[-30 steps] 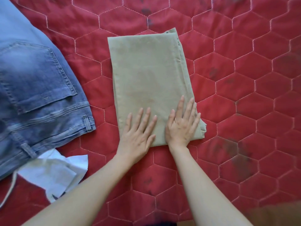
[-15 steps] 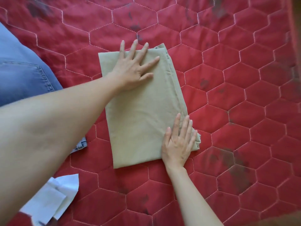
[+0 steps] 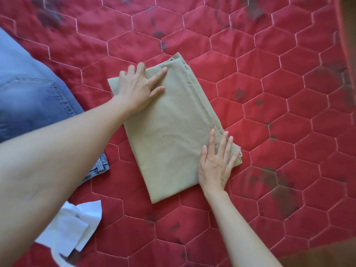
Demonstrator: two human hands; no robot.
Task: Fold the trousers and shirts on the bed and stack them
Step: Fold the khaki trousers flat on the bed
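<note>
- Since 0.5 s ago I see the folded khaki trousers (image 3: 173, 128) turned so they lie at a slant, and the left hand (image 3: 139, 87) has changed from flat, spread fingers to gripping the far left corner.
- At the far left, blue jeans (image 3: 28, 97) lie on the red quilted bedspread (image 3: 269, 93), partly covered by my view of the left forearm.
- Below them, a white garment (image 3: 75, 230) sits crumpled near the lower left edge.
- The left hand rests on the trousers' far end; its fingers curl over the edge of the fabric there, with the thumb and 1 finger laid flat on top.
- The trousers lie mid-frame on the bedspread as 1 long folded rectangle, well apart from the white garment.
- The right hand (image 3: 215, 162) presses flat on the near right corner, fingers straight and slightly spread.
</note>
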